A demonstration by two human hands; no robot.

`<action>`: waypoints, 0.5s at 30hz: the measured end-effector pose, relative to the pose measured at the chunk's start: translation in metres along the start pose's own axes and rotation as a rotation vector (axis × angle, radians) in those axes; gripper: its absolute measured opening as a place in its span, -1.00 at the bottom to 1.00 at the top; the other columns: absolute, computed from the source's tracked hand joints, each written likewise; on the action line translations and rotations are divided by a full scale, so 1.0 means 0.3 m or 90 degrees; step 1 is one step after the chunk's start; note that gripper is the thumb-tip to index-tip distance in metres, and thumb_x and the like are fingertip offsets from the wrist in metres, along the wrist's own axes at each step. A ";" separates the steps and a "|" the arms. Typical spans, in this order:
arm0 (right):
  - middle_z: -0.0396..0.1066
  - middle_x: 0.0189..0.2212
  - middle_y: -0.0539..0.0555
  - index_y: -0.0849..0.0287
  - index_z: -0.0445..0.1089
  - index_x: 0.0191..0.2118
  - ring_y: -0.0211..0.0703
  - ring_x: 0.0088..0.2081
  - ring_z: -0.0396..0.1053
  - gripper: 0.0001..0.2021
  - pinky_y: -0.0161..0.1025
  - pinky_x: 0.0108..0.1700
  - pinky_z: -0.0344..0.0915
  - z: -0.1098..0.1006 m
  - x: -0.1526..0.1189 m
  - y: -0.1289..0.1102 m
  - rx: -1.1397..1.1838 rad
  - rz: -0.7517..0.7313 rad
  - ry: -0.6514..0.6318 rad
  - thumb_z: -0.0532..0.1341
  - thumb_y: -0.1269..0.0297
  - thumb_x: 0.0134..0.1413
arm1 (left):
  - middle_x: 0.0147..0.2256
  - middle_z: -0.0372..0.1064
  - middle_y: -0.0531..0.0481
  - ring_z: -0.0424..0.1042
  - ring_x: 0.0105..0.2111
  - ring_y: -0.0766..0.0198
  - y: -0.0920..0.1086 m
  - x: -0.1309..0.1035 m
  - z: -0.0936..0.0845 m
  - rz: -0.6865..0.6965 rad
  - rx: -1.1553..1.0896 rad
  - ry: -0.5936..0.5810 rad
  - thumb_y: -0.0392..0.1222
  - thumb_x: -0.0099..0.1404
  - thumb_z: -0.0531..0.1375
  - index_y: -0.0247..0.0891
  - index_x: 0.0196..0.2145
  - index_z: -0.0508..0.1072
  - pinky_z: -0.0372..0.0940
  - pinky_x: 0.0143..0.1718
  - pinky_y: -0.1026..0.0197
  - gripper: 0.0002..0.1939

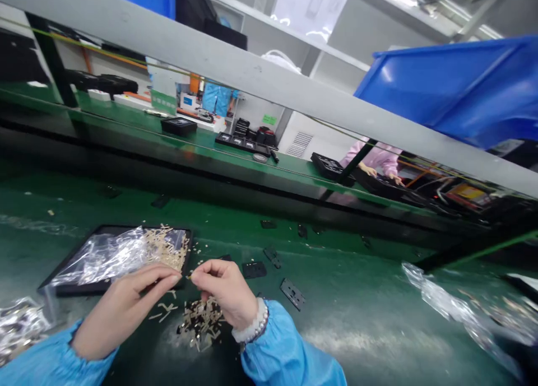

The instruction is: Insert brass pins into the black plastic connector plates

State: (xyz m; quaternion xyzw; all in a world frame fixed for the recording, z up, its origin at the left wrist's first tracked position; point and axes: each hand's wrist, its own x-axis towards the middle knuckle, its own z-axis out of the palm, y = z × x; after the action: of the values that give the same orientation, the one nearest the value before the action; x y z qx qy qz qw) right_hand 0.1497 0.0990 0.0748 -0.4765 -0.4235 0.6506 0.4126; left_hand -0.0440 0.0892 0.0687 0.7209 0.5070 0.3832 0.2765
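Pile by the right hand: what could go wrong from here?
1. The pile is loose and close to the right hand; a brush of the right sleeve could scatter it.
2. In the tray, the bag lies against loose pieces; tugging it might spill some.
3. Anything pinched is too small to make out; dropped, it could get lost.

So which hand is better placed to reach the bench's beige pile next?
Right, probably: the right hand overlaps the pile in view, while the left hand is farther left, by the tray.
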 end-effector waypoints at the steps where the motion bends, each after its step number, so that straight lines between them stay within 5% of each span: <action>1: 0.30 -0.65 -0.13 0.20 0.45 -0.58 -0.40 -0.62 0.14 -0.70 -0.38 -0.56 0.09 -0.039 -0.022 -0.008 0.003 -0.016 0.026 0.48 0.10 -0.35 | -0.28 0.61 -0.05 0.57 -0.27 0.07 0.009 0.042 -0.005 0.016 0.043 -0.026 0.26 0.25 0.10 -0.09 -0.38 0.61 0.41 -0.25 0.24 -0.56; 4: 0.32 -0.62 -0.10 0.20 0.46 -0.60 -0.37 -0.58 0.15 -0.82 -0.35 -0.49 0.09 -0.177 -0.119 -0.009 -0.022 -0.091 0.101 0.42 0.24 -0.24 | -0.16 0.59 -0.07 0.53 -0.15 0.03 0.040 0.236 0.027 0.078 0.220 -0.178 0.21 0.34 0.00 -0.09 -0.26 0.60 0.38 -0.14 0.15 -0.53; 6: 0.36 -0.58 -0.06 0.19 0.46 -0.61 -0.32 -0.51 0.21 -0.86 -0.33 -0.43 0.12 -0.262 -0.191 0.022 -0.056 -0.149 0.164 0.38 0.31 -0.18 | -0.14 0.55 -0.05 0.51 -0.10 0.08 0.072 0.399 0.121 0.112 0.321 -0.319 0.04 0.41 0.03 -0.12 -0.22 0.57 0.34 -0.03 0.10 -0.65; 8: 0.38 -0.53 -0.02 0.19 0.47 -0.61 -0.27 -0.45 0.27 -0.87 -0.31 -0.38 0.15 -0.329 -0.245 0.080 -0.069 -0.197 0.230 0.36 0.35 -0.15 | -0.15 0.52 -0.07 0.50 -0.12 0.11 0.110 0.549 0.277 0.143 0.352 -0.367 -0.06 0.39 0.15 -0.20 -0.20 0.54 0.34 0.01 -0.01 -0.78; 10: 0.38 -0.49 0.01 0.19 0.48 -0.60 -0.22 -0.41 0.31 -0.87 -0.29 -0.37 0.17 -0.382 -0.270 0.152 -0.068 -0.240 0.289 0.36 0.37 -0.13 | 0.00 0.44 -0.11 0.48 -0.10 0.13 0.144 0.660 0.465 0.153 0.377 -0.391 -0.06 0.36 0.21 -0.22 0.00 0.44 0.41 -0.09 -0.06 -0.69; 13: 0.38 -0.48 0.04 0.19 0.50 -0.57 -0.19 -0.39 0.34 -0.87 -0.28 -0.35 0.21 -0.442 -0.258 0.254 -0.052 -0.290 0.348 0.34 0.37 -0.06 | 0.07 0.38 -0.13 0.46 -0.05 0.09 0.174 0.752 0.723 0.175 0.382 -0.380 -0.06 0.36 0.21 -0.20 0.08 0.39 0.41 -0.08 -0.07 -0.63; 15: 0.38 -0.48 0.05 0.19 0.51 -0.55 -0.18 -0.38 0.35 -0.88 -0.29 -0.36 0.21 -0.466 -0.234 0.301 -0.051 -0.319 0.374 0.34 0.38 -0.04 | 0.09 0.37 -0.14 0.45 -0.04 0.08 0.179 0.780 0.844 0.188 0.380 -0.360 -0.06 0.36 0.21 -0.20 0.09 0.38 0.40 -0.07 -0.09 -0.62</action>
State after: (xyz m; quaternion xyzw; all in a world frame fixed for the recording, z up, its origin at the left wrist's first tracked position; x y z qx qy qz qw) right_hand 0.2876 0.0280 -0.0177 -0.5399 -0.4155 0.3483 0.6438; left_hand 0.2396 0.2893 0.0346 0.9105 0.3915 0.0427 0.1261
